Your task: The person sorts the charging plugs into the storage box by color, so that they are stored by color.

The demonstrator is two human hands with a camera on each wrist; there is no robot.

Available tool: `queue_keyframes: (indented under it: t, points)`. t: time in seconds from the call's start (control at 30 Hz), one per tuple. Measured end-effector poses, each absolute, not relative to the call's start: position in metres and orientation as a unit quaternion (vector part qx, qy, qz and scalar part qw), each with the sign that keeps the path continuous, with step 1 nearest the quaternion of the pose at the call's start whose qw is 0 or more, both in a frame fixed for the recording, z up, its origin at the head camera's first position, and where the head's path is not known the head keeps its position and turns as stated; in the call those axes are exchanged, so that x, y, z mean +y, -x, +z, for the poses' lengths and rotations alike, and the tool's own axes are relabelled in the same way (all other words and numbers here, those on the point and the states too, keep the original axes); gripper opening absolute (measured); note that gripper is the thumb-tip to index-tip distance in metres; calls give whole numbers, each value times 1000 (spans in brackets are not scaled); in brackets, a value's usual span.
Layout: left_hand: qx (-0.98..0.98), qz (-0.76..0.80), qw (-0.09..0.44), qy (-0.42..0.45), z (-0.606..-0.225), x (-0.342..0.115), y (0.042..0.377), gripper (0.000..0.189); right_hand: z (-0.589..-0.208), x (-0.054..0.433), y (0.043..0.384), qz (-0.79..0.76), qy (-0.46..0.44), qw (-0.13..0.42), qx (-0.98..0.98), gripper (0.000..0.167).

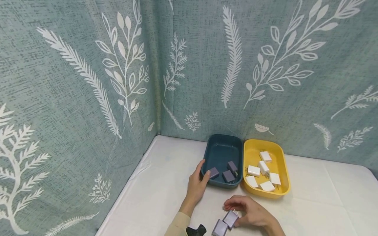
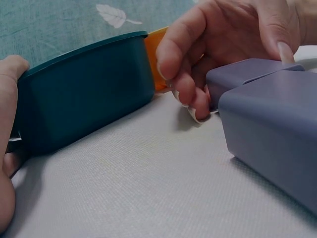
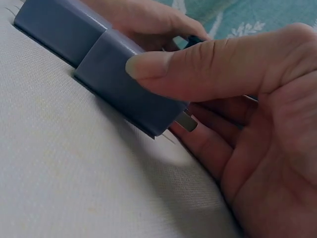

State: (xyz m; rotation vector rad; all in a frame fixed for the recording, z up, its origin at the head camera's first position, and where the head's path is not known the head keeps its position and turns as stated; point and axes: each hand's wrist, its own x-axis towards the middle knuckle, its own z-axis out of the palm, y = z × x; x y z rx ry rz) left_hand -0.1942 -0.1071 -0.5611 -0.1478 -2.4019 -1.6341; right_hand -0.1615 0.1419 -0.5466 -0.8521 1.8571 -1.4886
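My left hand (image 1: pixel 197 183) grips the near left corner of a dark blue tray (image 1: pixel 220 152), its thumb over the rim. Inside that tray lie three purple plug chargers (image 1: pixel 228 176), towards the near end. In front of the trays, my right hand (image 1: pixel 251 211) pinches a purple charger (image 1: pixel 231 219) by its sides, the thumb (image 3: pixel 148 67) across its body and the other fingers curled near its metal prongs (image 3: pixel 185 120). A second purple charger (image 1: pixel 220 228) lies against it, nearer to me; in the left wrist view it stands large at the right.
A yellow tray (image 1: pixel 251 154) with several white plug chargers (image 1: pixel 263 167) stands right beside the blue one. Behind both hangs a teal patterned cloth (image 1: pixel 200 82). A white cloth (image 1: pixel 174 160) covers the table. A black object (image 1: pixel 196 230) shows at my left wrist.
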Motion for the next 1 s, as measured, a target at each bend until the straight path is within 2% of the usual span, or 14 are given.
queue_keyframes:
  t: [0.23,0.6,1.0]
  points:
    - [-822,-553,122,55,-564,-108,194,54,-548,140,159,-562,342,278,700,55]
    - [-821,-555,123,55,-564,-108,196,55,-550,135,157,-548,269,195,768,53]
    - [-821,-556,117,51,-564,-108,196,56,-549,137,158,-573,263,210,747,53]
